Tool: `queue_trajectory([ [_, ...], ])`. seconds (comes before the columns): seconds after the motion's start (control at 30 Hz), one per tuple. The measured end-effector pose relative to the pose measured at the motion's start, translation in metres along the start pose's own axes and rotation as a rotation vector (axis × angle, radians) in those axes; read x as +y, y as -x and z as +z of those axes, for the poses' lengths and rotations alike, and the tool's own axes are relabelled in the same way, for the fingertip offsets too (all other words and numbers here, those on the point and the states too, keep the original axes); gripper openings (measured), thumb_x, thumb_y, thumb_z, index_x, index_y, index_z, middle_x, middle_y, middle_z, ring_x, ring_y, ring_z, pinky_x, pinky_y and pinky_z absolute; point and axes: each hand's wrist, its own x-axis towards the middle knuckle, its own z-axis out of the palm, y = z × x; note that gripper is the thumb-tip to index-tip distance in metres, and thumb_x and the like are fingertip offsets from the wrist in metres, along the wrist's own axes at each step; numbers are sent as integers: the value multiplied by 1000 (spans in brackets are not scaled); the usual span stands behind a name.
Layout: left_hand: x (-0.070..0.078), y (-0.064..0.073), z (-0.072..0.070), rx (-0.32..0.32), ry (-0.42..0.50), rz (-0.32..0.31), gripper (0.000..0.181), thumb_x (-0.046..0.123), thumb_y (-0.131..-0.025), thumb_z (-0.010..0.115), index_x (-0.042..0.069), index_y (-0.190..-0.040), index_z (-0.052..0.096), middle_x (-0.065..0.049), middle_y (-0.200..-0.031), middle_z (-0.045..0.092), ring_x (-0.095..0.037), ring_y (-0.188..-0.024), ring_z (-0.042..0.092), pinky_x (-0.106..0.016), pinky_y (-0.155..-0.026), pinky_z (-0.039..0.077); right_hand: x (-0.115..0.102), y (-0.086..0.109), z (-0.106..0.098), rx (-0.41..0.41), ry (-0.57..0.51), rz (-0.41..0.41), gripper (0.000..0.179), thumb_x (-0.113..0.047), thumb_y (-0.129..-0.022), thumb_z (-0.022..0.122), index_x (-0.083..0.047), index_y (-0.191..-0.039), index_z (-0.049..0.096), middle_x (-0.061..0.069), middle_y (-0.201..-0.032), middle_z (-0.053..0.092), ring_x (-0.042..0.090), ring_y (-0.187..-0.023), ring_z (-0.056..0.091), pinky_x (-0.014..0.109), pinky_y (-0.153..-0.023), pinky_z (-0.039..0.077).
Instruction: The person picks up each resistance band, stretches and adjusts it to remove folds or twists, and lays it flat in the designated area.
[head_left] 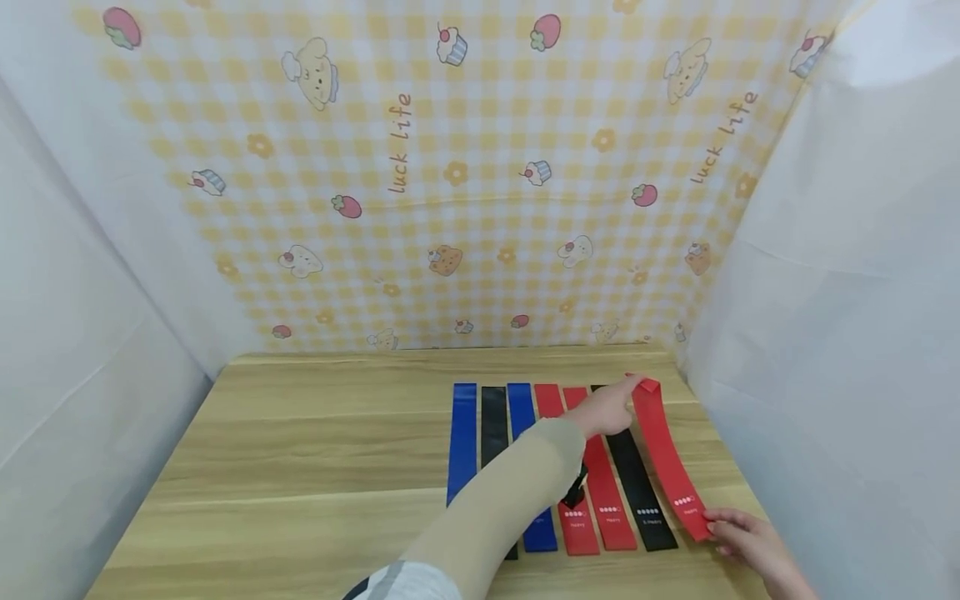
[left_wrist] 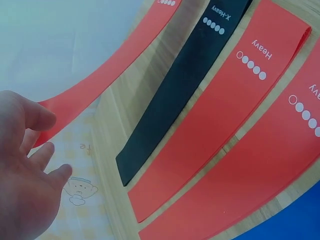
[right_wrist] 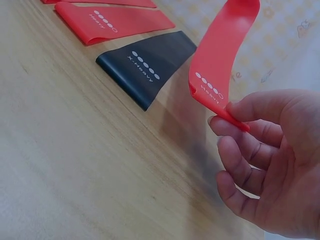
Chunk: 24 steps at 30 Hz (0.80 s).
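A red resistance band (head_left: 667, 450) marked "Heavy" stretches between both hands at the right end of a row of flat bands. My left hand (head_left: 609, 407) reaches across the row and pinches its far end, where a short bit folds over. At the near end, my right hand (right_wrist: 280, 150) grips the band's corner between thumb and forefinger, the other fingers loosely bent. The right wrist view has this band raised off the wood. Just left of it lies a black band (head_left: 641, 492) marked "X-Heavy". A second red "Heavy" band (left_wrist: 220, 110) lies beside that.
Further left are another red band (head_left: 581, 537), a blue band (head_left: 542, 535), a black band (head_left: 493, 421) and another blue band (head_left: 462, 442), partly covered by the left arm. The wooden table (head_left: 300, 450) meets a checked backdrop (head_left: 480, 233) and a white side sheet (head_left: 825, 333).
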Motion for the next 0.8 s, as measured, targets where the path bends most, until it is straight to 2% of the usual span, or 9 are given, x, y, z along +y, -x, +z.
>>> queue_trajectory([
  [0.03, -2, 0, 0, 7, 0, -3, 71, 1, -96, 52, 36, -152, 24, 10, -127, 59, -15, -42, 26, -26, -42, 31, 0, -1, 1, 1, 9, -7, 40, -10, -92, 61, 14, -124, 55, 6, -97, 67, 18, -71, 60, 29, -67, 53],
  [0.1, -5, 1, -1, 24, -13, 4, 71, 2, -96, 53, 35, -152, 25, 12, -135, 53, -8, -53, 41, -24, -49, 36, -1, -3, 3, 7, 34, -11, 41, -12, -92, 61, 14, -123, 55, 7, -99, 67, 18, -72, 60, 29, -67, 53],
  [0.17, -8, 1, -1, 38, -27, 25, 70, 2, -96, 53, 33, -152, 27, 12, -142, 47, -4, -77, 55, -23, -60, 41, -1, -5, 5, 9, 60, -16, 41, -13, -93, 61, 14, -123, 55, 8, -100, 66, 18, -74, 60, 29, -67, 52],
  [0.2, -9, 2, -1, 42, -36, 37, 69, 2, -96, 53, 31, -152, 27, 11, -144, 44, -2, -94, 56, -23, -65, 43, -2, -6, 6, 11, 69, -18, 42, -13, -93, 61, 14, -124, 54, 9, -100, 66, 19, -74, 60, 29, -67, 52],
  [0.27, -11, 1, -1, 49, -54, 61, 68, 2, -95, 54, 28, -153, 28, 12, -149, 36, -2, -121, 46, -22, -74, 43, -1, -8, 7, 16, 86, -18, 41, -12, -93, 60, 14, -124, 54, 9, -99, 66, 19, -74, 60, 28, -66, 52],
  [0.33, -12, 0, 0, 39, -54, 67, 70, 1, -95, 54, 29, -153, 27, 10, -147, 39, -4, -118, 48, -23, -70, 45, -1, -11, 8, 22, 93, -7, 40, -12, -92, 60, 14, -123, 55, 9, -98, 66, 19, -74, 59, 29, -65, 51],
  [0.5, -11, -8, 6, 13, -70, 51, 74, -1, -94, 54, 32, -153, 24, 9, -140, 46, -8, -87, 51, -25, -53, 41, 1, -15, 7, 17, 106, 35, 39, -14, -92, 61, 13, -120, 58, 11, -100, 66, 21, -78, 60, 32, -67, 53],
  [0.63, -5, -16, 14, 18, -145, 61, 72, 0, -94, 54, 28, -153, 26, 10, -148, 39, -6, -91, 54, -22, -56, 40, 3, -15, 5, 11, 134, 46, 38, -14, -92, 60, 12, -120, 59, 14, -102, 67, 21, -80, 62, 32, -69, 53],
  [0.8, 1, -24, 21, 31, -211, 67, 71, 3, -93, 57, 26, -153, 28, 9, -146, 41, -2, -100, 52, -18, -67, 42, 4, -13, 4, 10, 145, 62, 38, -14, -92, 60, 12, -119, 60, 12, -98, 67, 21, -79, 62, 34, -69, 53],
])
